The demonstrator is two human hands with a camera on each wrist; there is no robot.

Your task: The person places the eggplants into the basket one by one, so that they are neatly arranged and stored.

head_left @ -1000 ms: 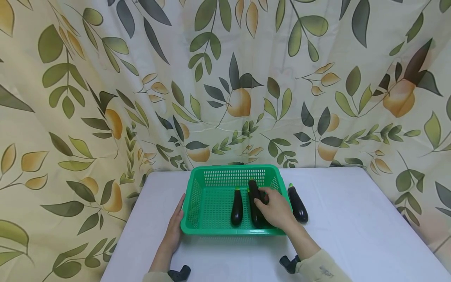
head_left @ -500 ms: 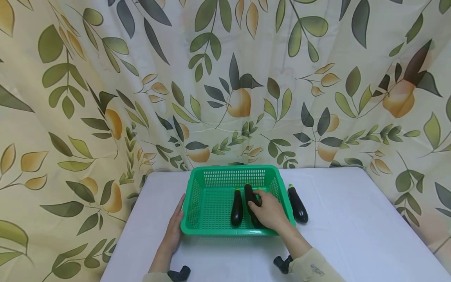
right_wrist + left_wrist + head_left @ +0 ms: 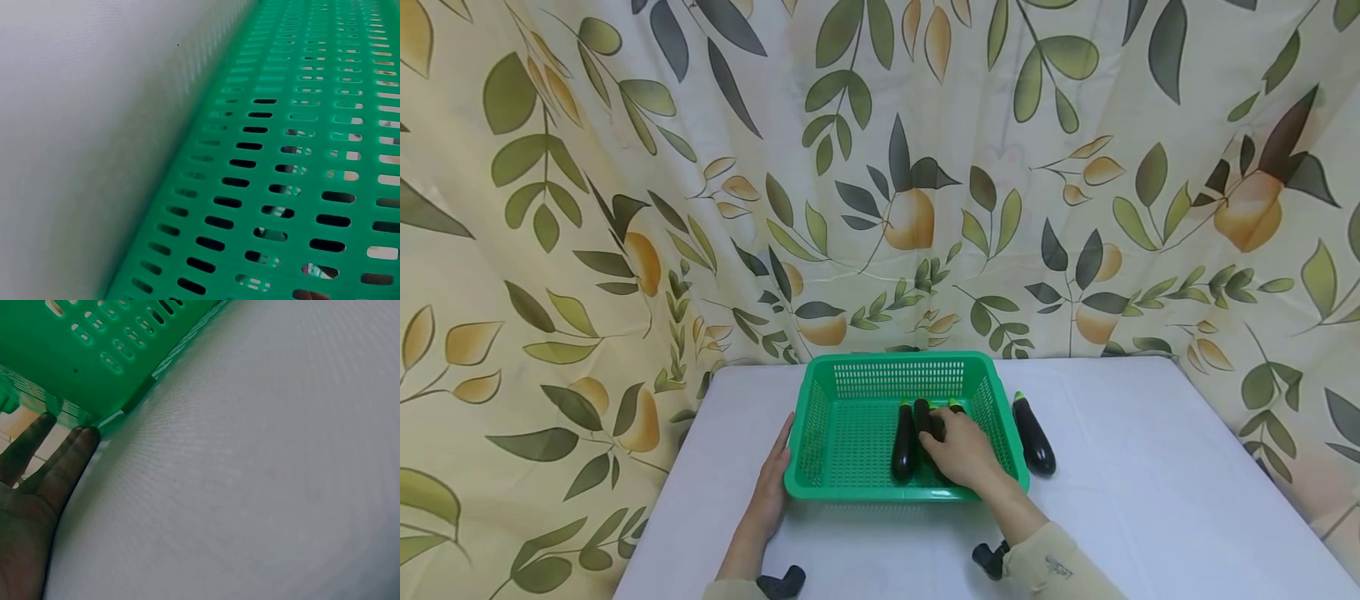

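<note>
Right hand (image 3: 964, 450) covers most of middle eggplant (image 3: 922, 417) in green basket (image 3: 850, 367), fingers curled on it. Third one's green tip (image 3: 956, 406) barely peeks out behind. Left eggplant (image 3: 904, 442) fully visible inside. Fourth eggplant (image 3: 1033, 435) lies on worktop (image 3: 1150, 467) right of basket. Left hand (image 3: 771, 487) flat, fingers straight against basket's left wall.

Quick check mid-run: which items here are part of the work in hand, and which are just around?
In the job:
green basket
eggplants in the basket
eggplant on the table
right hand
left hand

Just around:
white table
leaf-print curtain
</note>
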